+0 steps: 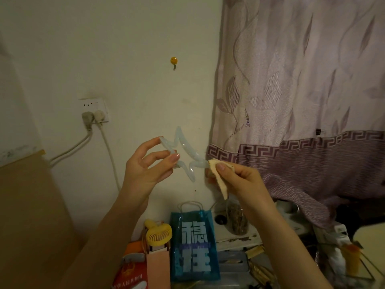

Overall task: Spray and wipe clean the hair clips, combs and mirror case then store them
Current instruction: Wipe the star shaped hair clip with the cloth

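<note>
Cream wall (135, 38) behind, my left hand (145, 165) pinching clear hair clip (183, 151), my right hand (235, 180) beside clip, fingers gripping cloth (218, 176) against its tip.

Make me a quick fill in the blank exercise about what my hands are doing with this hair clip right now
1. The left hand holds a translucent, star-shaped hair ____.
2. The right hand pinches a folded ____ against the hair clip.
3. On the wall behind hangs a small ____ hook.

Missing words: clip; cloth; yellow
</note>
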{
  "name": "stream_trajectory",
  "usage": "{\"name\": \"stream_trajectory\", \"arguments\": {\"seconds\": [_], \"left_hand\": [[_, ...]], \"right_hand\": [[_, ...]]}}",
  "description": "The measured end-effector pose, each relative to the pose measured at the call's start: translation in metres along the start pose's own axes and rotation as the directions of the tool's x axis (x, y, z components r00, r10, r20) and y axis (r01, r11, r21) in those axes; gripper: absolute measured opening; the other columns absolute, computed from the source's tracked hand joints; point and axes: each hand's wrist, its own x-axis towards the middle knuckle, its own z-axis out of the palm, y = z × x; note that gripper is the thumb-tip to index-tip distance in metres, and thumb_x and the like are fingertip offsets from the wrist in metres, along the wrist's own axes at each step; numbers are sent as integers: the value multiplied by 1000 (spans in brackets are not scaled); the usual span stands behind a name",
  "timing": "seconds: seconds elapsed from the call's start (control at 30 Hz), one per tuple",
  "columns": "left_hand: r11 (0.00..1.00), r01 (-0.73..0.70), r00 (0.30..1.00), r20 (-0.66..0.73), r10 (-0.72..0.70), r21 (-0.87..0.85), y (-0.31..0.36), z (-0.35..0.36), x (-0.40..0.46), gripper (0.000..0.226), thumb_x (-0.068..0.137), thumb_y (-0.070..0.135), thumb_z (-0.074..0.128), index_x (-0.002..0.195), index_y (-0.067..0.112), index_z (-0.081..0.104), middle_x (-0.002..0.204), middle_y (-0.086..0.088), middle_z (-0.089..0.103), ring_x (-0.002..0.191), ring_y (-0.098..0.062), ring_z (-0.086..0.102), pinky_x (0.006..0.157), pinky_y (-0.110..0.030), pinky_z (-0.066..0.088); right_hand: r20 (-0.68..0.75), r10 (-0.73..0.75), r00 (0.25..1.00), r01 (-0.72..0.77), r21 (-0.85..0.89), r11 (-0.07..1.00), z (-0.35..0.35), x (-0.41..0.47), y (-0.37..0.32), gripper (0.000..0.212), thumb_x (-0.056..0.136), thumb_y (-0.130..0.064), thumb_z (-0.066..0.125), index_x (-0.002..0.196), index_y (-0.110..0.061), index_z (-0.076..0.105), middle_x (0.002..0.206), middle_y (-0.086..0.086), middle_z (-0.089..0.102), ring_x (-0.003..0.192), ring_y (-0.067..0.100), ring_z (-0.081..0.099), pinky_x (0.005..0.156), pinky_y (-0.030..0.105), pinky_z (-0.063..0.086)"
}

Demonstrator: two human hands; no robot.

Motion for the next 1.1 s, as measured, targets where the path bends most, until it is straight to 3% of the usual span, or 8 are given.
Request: {"name": "stream_trajectory", "arguments": {"seconds": [0.1,0.23,0.33,0.53,0.77,1.1], "left_hand": [[999,-2,1000,-30,0,-52,-3,4,-5,73,51,41,80,118,27,55,97,-1,74,93,-17,71,73,-24,57],[999,-30,998,-55,28,-38,-12,16,-13,72,49,46,82,113,31,53,96,2,73,99,-19,69,83,-34,56],[999,-36,995,-89,34,-24,-19,21,-21,74,47,48,82,113,31,52,98,0,72,102,-20,67,94,-43,50],[996,-66,994,-88,61,-52,-31,21,-33,62,61,22,80,114,21,49,93,0,72,84,-8,71,64,-17,54],[998,-55,998,-14,55,-36,-40,19,-47,63,60,21,81,114,24,48,94,-3,72,86,-16,72,66,-15,54],[998,27,999,-38,-29,-51,-45,7,-51,63,56,33,79,113,29,51,94,6,73,85,-8,71,63,-15,53]], "right_hand": [[-93,103,990,-92,117,989,3,-1,6,31,83,-29,59,95,-4,73,84,7,75,78,14,70,67,23,55],[-41,196,980,-184,199,962,19,-8,16,31,79,-35,58,92,-12,73,94,7,74,86,16,70,82,33,50],[-34,198,980,-184,246,952,29,-13,19,31,78,-35,59,95,-13,73,96,7,74,85,14,70,82,33,50],[-69,216,974,-192,256,947,28,-22,23,30,76,-30,62,97,-11,72,91,7,75,81,13,70,69,22,55],[-152,233,960,-193,240,951,31,-34,34,30,71,-27,70,91,-5,74,77,10,73,64,15,69,51,21,52],[-172,247,954,-220,165,962,20,-44,42,17,87,-19,64,88,-7,75,79,9,74,66,12,68,53,19,51]]}}
